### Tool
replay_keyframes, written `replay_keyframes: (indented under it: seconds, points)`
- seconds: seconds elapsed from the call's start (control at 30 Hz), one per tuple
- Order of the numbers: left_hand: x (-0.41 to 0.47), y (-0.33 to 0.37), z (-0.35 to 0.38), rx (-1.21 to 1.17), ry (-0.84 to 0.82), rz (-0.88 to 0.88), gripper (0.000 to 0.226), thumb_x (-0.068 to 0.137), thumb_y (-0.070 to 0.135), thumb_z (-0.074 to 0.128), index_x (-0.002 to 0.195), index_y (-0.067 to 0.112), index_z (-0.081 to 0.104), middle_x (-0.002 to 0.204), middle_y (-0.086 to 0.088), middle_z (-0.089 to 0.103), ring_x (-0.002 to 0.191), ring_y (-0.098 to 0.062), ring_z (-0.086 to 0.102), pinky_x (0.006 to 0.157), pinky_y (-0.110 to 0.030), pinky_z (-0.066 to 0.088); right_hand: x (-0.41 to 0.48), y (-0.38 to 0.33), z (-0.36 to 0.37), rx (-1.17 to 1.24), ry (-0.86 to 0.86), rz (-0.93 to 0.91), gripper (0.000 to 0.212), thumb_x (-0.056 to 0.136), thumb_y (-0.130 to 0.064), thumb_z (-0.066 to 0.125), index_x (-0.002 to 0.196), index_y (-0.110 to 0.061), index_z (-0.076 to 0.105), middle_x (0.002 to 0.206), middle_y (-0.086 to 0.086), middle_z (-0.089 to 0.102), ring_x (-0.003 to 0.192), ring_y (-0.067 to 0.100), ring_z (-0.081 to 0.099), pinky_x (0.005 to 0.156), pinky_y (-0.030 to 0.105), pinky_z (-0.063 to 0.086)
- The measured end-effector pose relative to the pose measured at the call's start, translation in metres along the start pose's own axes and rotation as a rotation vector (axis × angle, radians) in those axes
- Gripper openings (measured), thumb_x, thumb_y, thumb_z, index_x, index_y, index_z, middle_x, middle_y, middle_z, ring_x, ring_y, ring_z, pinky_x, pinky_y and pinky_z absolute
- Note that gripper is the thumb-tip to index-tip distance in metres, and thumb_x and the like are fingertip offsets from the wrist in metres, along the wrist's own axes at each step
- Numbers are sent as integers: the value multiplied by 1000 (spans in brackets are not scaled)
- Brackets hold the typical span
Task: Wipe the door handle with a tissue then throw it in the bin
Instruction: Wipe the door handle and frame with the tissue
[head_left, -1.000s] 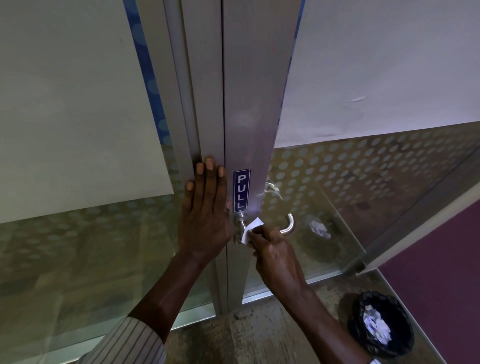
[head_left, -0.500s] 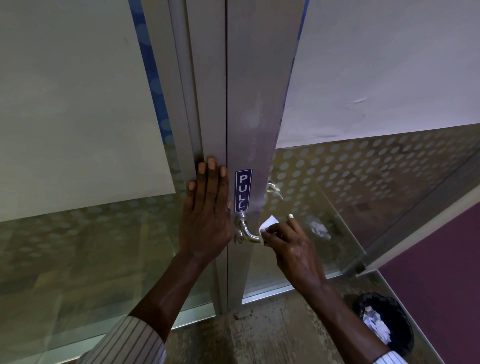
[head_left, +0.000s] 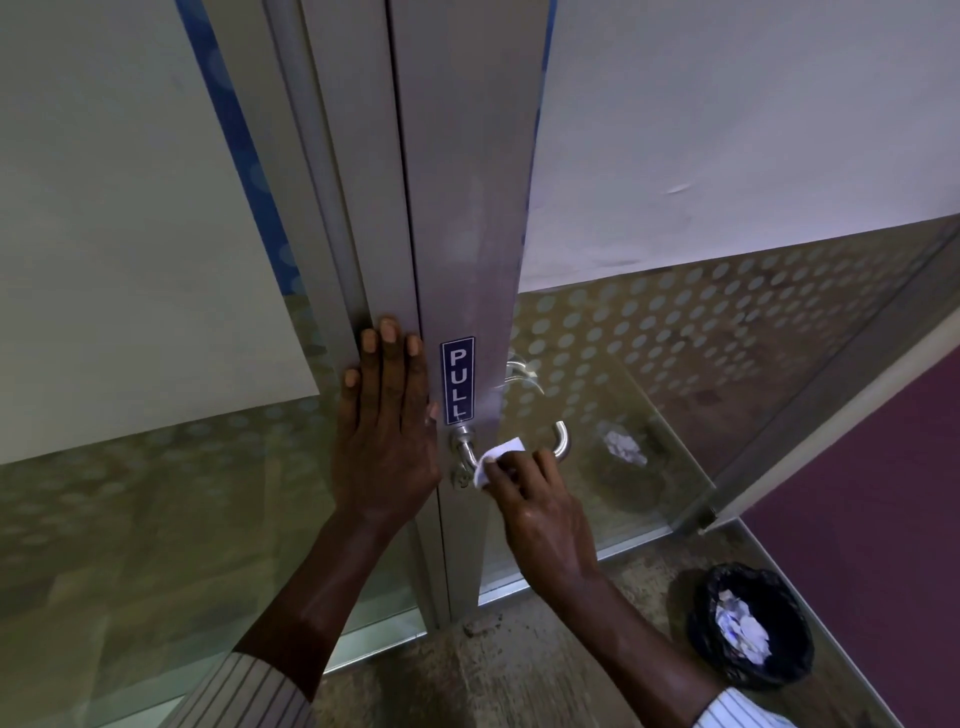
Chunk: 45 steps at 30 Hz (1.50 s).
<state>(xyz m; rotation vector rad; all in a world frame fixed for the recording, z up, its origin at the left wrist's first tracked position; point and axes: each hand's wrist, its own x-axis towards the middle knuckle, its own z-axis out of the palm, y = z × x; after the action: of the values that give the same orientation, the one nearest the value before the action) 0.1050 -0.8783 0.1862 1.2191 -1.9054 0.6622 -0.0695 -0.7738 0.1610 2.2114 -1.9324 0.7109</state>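
Note:
A silver lever door handle (head_left: 562, 441) sticks out of the grey metal door frame (head_left: 462, 208) just below a blue PULL sticker (head_left: 457, 380). My right hand (head_left: 540, 512) is closed around the handle's bar with a white tissue (head_left: 497, 460) pressed against it; the middle of the bar is hidden under my fingers. My left hand (head_left: 384, 431) lies flat, fingers apart, on the frame to the left of the handle. A black-lined bin (head_left: 750, 631) with crumpled white paper inside stands on the floor at the lower right.
Frosted and dotted glass panels (head_left: 675, 364) flank the frame on both sides. The glass reflects the bin's paper to the right of the handle. A purple wall (head_left: 883, 519) rises at the far right, close behind the bin. The floor below is speckled stone.
My right hand with the tissue slid right along the handle bar, then back left towards the base. The left hand has stayed flat on the frame.

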Motion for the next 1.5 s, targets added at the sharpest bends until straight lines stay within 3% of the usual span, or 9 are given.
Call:
replay_keyframes:
  seconds: [0.17, 0.5, 0.67, 0.8, 0.93, 1.1, 1.2, 1.33, 1.5]
  points:
    - [0, 0, 0, 30, 2, 9, 96, 108, 25, 55, 179, 8, -6, 188, -14, -18, 177, -27, -16, 144, -41, -12, -4, 36, -5, -2, 128, 124, 54, 71, 21, 77, 117, -8, 78, 115, 8, 74, 95, 30, 63, 58, 35, 57]
    - [0, 2, -2, 47, 5, -3, 102, 105, 23, 61, 179, 9, -8, 187, -13, -20, 177, -27, -17, 144, -41, -12, 21, 46, -9, 183, 288, 430, 16, 97, -6, 72, 110, -6, 82, 103, 16, 75, 93, 36, 66, 77, 43, 55]
    - [0, 4, -3, 37, 1, -10, 104, 104, 21, 62, 179, 9, -8, 187, -13, -20, 177, -27, -18, 144, -41, -11, 36, 55, -7, 939, 226, 899, 17, 102, -17, 70, 100, -11, 85, 87, 9, 84, 80, 17, 79, 84, 42, 64]
    - [1, 4, -1, 38, 12, -10, 104, 104, 21, 63, 179, 9, -7, 188, -13, -20, 177, -27, -17, 144, -42, -10, 27, 60, -6, 1441, 196, 1005, 21, 104, -7, 64, 107, 7, 79, 101, 24, 82, 95, 23, 79, 88, 37, 62]
    - [0, 4, 1, 30, 29, -10, 101, 104, 21, 60, 180, 9, -6, 188, -13, -18, 178, -28, -15, 144, -42, -10, 10, 52, -4, 1683, 86, 1059, 28, 109, -6, 53, 112, -2, 81, 118, 17, 81, 107, 21, 74, 98, 34, 57]
    - [0, 3, 3, 10, 33, -12, 98, 105, 22, 56, 180, 9, -6, 188, -12, -18, 178, -27, -15, 144, -42, -11, -6, 26, 10, 1897, 58, 1095, 24, 101, -6, 62, 98, -6, 86, 104, 13, 83, 99, 21, 78, 109, 43, 55]
    - [0, 2, 4, 15, 36, -7, 97, 106, 23, 56, 180, 9, -6, 188, -13, -17, 178, -27, -15, 144, -42, -11, -6, 21, 15, 1966, 70, 1057, 26, 95, -18, 67, 107, -3, 83, 111, 16, 81, 105, 24, 75, 112, 44, 54]
    - [0, 2, 2, 16, 24, -6, 100, 106, 23, 59, 180, 9, -6, 188, -12, -18, 178, -27, -15, 144, -41, -10, 2, 35, 7, 1933, 184, 990, 36, 110, -17, 50, 129, 4, 71, 129, 20, 77, 121, 25, 74, 108, 39, 54]
    - [0, 1, 3, 15, 7, 1, 98, 107, 23, 57, 179, 9, -7, 188, -12, -18, 177, -26, -16, 144, -41, -11, 19, 50, 0, 1709, 331, 1030, 25, 105, -1, 59, 125, 8, 72, 114, 19, 81, 100, 25, 78, 101, 38, 63]
